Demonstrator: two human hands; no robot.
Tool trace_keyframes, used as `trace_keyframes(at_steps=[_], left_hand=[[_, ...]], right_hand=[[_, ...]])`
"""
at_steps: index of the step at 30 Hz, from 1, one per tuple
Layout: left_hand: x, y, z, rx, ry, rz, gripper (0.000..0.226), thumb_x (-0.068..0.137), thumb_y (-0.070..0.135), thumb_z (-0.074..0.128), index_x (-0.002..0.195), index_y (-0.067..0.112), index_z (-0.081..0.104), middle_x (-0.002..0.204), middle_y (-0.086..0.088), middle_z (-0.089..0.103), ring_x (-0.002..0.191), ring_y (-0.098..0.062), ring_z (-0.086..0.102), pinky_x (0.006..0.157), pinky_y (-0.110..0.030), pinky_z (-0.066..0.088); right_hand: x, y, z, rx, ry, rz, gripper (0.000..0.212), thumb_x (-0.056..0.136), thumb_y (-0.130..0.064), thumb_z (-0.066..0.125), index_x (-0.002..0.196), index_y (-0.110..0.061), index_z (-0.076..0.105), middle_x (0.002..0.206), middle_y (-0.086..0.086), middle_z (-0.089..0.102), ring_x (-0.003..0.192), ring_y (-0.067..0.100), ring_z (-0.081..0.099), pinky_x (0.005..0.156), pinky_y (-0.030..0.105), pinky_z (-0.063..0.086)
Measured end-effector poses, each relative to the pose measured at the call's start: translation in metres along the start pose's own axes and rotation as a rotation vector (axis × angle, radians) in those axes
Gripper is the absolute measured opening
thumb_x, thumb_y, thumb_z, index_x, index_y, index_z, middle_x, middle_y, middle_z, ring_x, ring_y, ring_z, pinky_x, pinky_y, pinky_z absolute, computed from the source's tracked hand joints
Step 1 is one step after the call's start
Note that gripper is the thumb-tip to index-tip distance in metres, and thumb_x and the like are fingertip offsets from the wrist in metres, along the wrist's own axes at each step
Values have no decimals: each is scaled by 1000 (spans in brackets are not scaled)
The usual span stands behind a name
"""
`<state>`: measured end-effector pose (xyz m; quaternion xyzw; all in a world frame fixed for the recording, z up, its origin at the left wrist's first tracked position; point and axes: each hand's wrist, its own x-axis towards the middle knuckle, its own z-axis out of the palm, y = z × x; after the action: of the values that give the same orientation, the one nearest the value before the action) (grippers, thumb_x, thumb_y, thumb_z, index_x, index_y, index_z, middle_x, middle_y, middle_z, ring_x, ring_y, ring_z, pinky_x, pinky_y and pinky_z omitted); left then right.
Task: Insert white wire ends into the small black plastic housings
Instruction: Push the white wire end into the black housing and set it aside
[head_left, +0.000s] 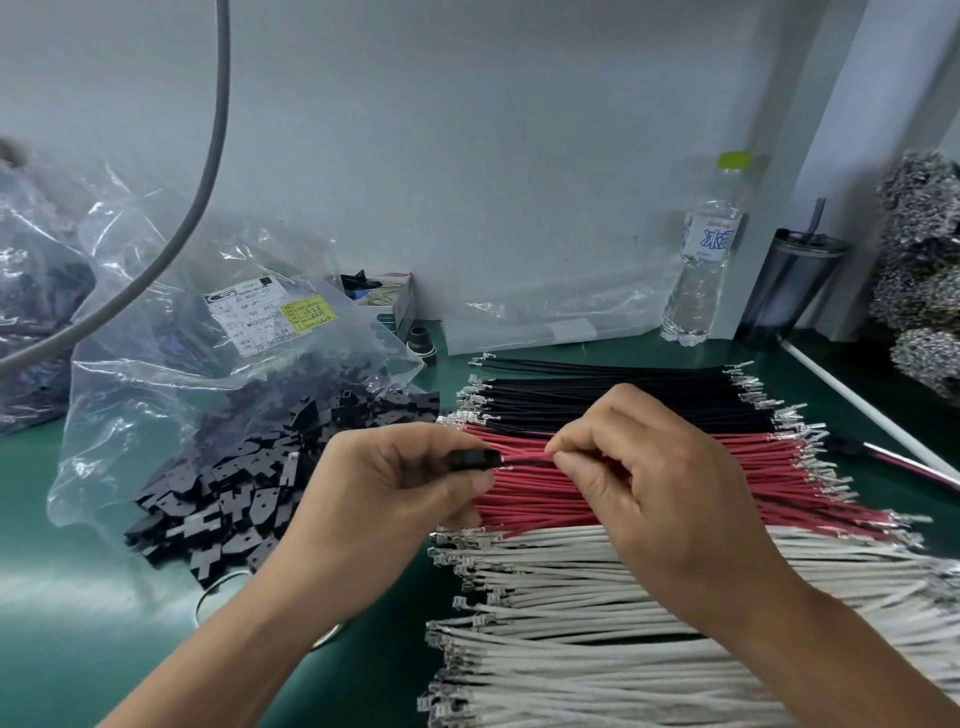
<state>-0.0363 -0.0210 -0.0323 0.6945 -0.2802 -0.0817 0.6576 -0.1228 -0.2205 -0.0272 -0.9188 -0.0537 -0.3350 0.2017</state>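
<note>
1. Black housing (474, 460) is sitting pinched in the left hand (395, 488), its opening facing right.
2. Right hand (644, 483) is pinching a wire (524, 457) lying left-right, tip meeting the housing mouth.
3. White wires (623, 597) are lying below both hands.

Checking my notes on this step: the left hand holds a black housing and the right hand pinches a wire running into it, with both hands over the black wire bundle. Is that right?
Not quite. In the head view the left hand holds the housing and the right hand pinches the wire, but both hands are over the red wires, not the black wires.
</note>
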Motion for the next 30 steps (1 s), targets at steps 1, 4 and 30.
trace_keyframes(at_steps=[1, 4, 30], left_hand=[[0, 1, 0, 24, -6, 9, 21, 73, 14, 78, 91, 25, 82, 79, -9, 78, 62, -21, 74, 61, -22, 60], [-1, 2, -2, 32, -64, 11, 16, 76, 12, 80, 89, 20, 81, 75, -10, 77, 57, -20, 73, 56, -19, 57], [5, -14, -6, 38, 56, -15, 7, 78, 21, 83, 85, 22, 81, 69, -8, 76, 48, -20, 67, 45, -24, 52]], right_hand=[[0, -1, -1, 21, -20, 3, 14, 93, -36, 59, 90, -30, 71, 88, -19, 56, 78, 2, 57, 61, 16, 43], [0, -3, -3, 52, -45, -7, 13, 91, -37, 63, 87, -29, 72, 85, -19, 56, 77, 2, 58, 61, 17, 44], [-7, -22, 3, -289, -427, -209, 14, 90, -34, 66, 77, -31, 62, 80, -16, 56, 74, 9, 50, 58, 28, 47]])
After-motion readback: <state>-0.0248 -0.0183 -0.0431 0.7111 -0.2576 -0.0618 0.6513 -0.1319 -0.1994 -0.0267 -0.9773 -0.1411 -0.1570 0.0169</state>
